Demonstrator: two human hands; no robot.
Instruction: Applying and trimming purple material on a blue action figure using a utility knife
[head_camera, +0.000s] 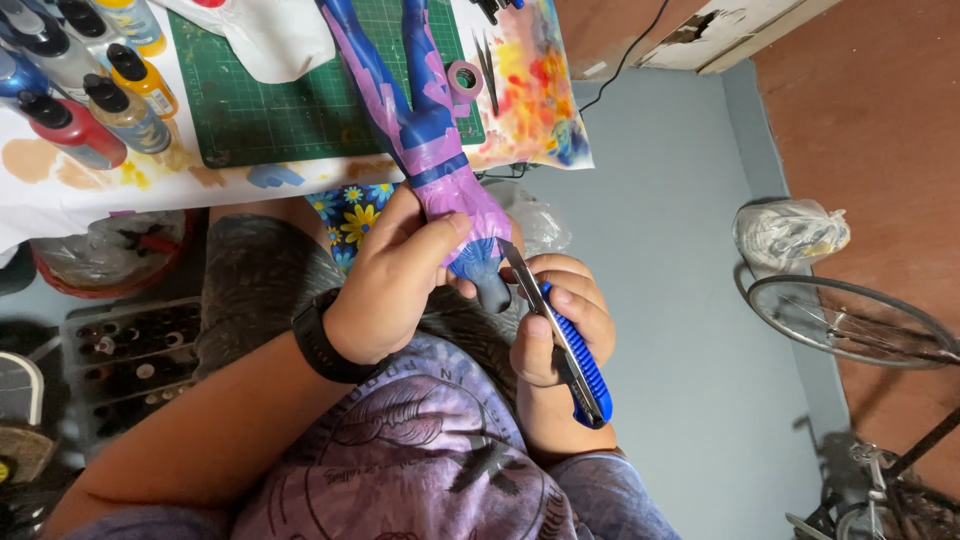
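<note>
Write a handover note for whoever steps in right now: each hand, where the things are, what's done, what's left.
Left hand: wrapped around the torso of the purple and blue figure, steadying it over the lap.
Right hand: gripping the blue utility knife, blade out, tip against the figure's neck end.
Figure's legs rest on the green cutting mat; paint bottles stand to its left, a tape roll and tweezers to its right.
Done: figure is painted.
Left: the knife work at the neck end is under way; how far cannot be told.
</note>
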